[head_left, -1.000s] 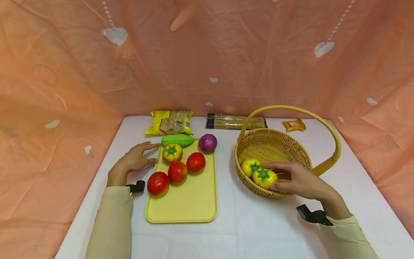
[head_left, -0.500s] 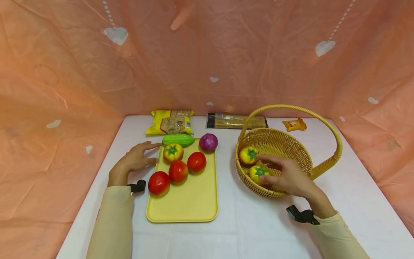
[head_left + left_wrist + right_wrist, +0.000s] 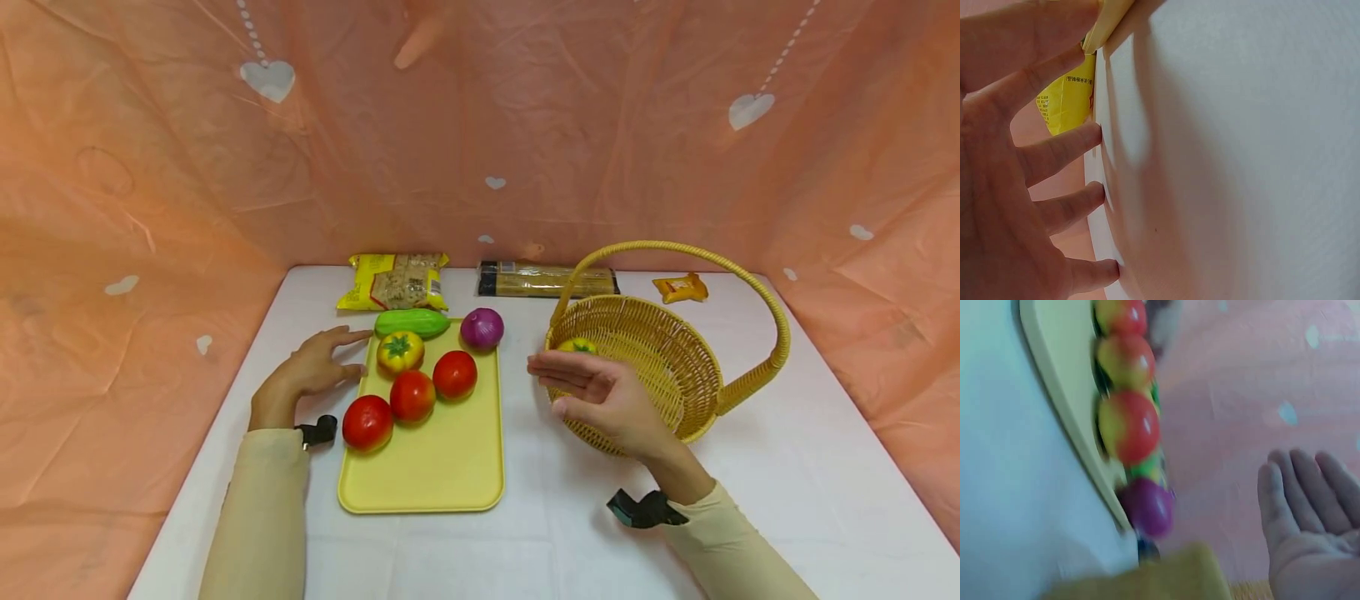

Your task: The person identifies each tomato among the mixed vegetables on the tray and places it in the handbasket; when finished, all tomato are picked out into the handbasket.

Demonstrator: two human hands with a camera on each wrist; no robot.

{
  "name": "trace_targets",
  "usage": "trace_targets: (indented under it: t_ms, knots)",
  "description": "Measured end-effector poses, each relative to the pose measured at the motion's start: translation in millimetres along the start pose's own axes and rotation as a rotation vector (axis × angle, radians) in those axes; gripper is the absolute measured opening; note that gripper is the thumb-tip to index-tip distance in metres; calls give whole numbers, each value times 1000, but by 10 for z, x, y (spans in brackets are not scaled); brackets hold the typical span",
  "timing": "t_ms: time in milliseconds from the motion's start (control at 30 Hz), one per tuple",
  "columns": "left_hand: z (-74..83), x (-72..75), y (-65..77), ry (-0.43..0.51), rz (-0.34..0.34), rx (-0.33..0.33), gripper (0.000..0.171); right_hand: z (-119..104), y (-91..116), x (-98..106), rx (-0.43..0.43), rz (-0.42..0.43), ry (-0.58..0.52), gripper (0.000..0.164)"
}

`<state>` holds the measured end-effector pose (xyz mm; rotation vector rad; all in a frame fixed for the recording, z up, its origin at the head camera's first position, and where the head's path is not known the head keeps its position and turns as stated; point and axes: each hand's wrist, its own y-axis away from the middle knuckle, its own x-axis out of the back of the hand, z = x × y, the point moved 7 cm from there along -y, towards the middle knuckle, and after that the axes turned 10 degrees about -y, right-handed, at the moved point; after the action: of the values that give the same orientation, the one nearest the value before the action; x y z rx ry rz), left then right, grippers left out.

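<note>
My left hand (image 3: 313, 368) rests by the left rim of the yellow tray (image 3: 442, 479), fingers spread, thumb and index at its edge. Other fingertips touch the white tabletop in the left wrist view. On the tray lie several red tomatoes (image 3: 412, 397), a yellow tomato (image 3: 401, 352) with a green star-shaped cap, a long green vegetable (image 3: 411, 322) and a purple onion (image 3: 482, 328) at the far corner. My right hand (image 3: 603, 400), straight-fingered and holding nothing, hovers over the left rim of the wicker basket (image 3: 693, 358). It hides most of the basket's near left; one yellow tomato (image 3: 577, 344) shows behind it.
Behind the tray lies a yellow food packet (image 3: 397, 282). A long clear packet (image 3: 540, 280) with dark ends lies along the back, and a small orange packet (image 3: 681, 288) sits behind the basket. The basket's tall handle (image 3: 660, 245) arches over it. Pink cloth (image 3: 480, 125) hangs around the table.
My right hand has let go of a yellow tomato inside the basket and moved left to the rim, its fingers straightening. The left hand and the tray stay where they were.
</note>
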<state>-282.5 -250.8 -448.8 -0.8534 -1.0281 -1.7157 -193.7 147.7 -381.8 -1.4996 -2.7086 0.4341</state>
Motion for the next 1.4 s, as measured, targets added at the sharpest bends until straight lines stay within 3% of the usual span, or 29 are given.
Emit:
trace_targets:
  t_ms: [233, 400, 600, 1100, 1400]
  knots:
    - [-17, 16, 20, 15, 8, -1, 70, 359, -320, -397, -134, 12, 19, 55]
    - [-7, 25, 23, 6, 20, -15, 68, 586, -544, -479, -175, 66, 34, 55]
    - [4, 18, 17, -7, 13, -17, 68, 754, -727, -471, -155, 150, 187, 54]
    - [-3, 14, 18, -8, 8, -6, 69, 831, -992, -503, -64, 185, 596, 54]
    - [19, 32, 24, -7, 4, -8, 69, 860, -996, -516, -70, 177, 677, 55]
